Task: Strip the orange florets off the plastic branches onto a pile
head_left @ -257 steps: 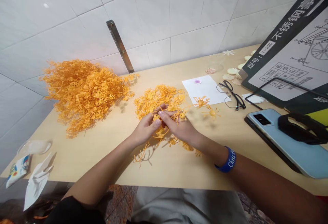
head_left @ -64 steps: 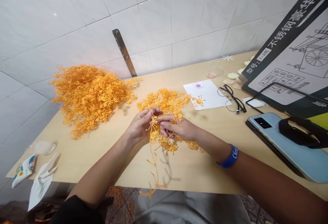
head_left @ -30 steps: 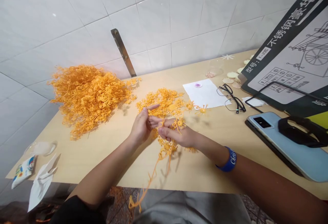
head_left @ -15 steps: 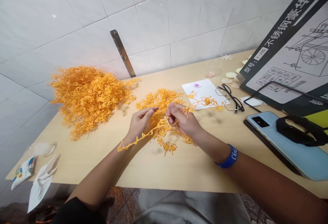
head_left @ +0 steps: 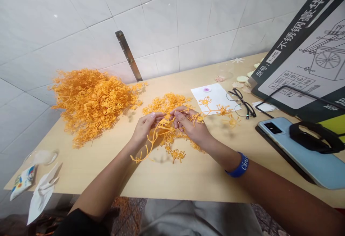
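Observation:
Both hands meet over the middle of the table on an orange plastic flower stem (head_left: 152, 140), whose bare, pronged end hangs down to the left. My left hand (head_left: 144, 126) pinches it between thumb and fingers. Close beside it, my right hand (head_left: 192, 122) is closed on the same stem, and a sprig with small star-like heads (head_left: 223, 110) sticks out to the right past the knuckles. Whether that sprig and the bare end are one piece is hidden by the fingers. Beneath and behind the hands lies a smaller heap of orange sprigs (head_left: 172, 101).
A large orange heap (head_left: 94, 103) stands at the left by the tiled wall. To the right are white paper (head_left: 215, 97), eyeglasses (head_left: 244, 104), a pale blue phone (head_left: 304, 153) with a black band (head_left: 315, 137), and a big box (head_left: 304, 59). Tissues (head_left: 43, 193) lie front left.
My left hand has closed on the stem beside my right hand. The stem's bare end has swung and now curves downward; the sprig on the right reaches slightly farther out.

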A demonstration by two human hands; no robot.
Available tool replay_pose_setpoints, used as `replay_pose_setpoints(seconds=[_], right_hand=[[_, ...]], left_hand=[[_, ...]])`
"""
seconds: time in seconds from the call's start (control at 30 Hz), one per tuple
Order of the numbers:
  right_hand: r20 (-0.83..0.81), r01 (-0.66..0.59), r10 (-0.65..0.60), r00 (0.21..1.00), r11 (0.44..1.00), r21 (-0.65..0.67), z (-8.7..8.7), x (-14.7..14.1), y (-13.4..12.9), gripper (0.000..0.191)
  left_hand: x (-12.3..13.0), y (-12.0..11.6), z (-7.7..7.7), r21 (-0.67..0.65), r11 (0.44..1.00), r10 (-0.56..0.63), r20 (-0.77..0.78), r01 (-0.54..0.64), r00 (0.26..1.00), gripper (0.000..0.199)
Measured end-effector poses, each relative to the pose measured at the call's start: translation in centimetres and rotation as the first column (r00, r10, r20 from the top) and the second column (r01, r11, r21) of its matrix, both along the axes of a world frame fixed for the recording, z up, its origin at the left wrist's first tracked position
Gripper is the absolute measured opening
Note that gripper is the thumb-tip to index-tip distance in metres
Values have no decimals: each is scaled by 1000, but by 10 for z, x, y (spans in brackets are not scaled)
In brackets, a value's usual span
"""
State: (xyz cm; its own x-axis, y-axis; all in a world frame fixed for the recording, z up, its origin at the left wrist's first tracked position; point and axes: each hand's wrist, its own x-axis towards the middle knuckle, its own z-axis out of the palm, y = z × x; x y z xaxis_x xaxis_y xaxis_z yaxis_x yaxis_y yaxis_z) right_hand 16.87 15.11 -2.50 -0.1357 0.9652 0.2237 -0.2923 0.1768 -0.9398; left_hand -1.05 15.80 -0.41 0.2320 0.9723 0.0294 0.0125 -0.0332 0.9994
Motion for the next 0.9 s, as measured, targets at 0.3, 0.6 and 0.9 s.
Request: replay_pose_setpoints(seconds=[0.3, 0.6, 0.9], right_hand=[[20, -4, 6, 1000, 996, -90, -1, -1, 1, 34], [224, -159, 168, 960, 985, -61, -5, -4, -4, 26], [302, -338, 311, 901, 940, 41, 3, 2, -4, 28]], left_hand=[[3, 2, -5, -85, 996, -27, -4, 26, 1000, 34], [5, -2, -2, -56, 996, -58, 85, 62, 995, 33], [7, -6, 0, -125, 989, -54, 156, 74, 986, 31]])
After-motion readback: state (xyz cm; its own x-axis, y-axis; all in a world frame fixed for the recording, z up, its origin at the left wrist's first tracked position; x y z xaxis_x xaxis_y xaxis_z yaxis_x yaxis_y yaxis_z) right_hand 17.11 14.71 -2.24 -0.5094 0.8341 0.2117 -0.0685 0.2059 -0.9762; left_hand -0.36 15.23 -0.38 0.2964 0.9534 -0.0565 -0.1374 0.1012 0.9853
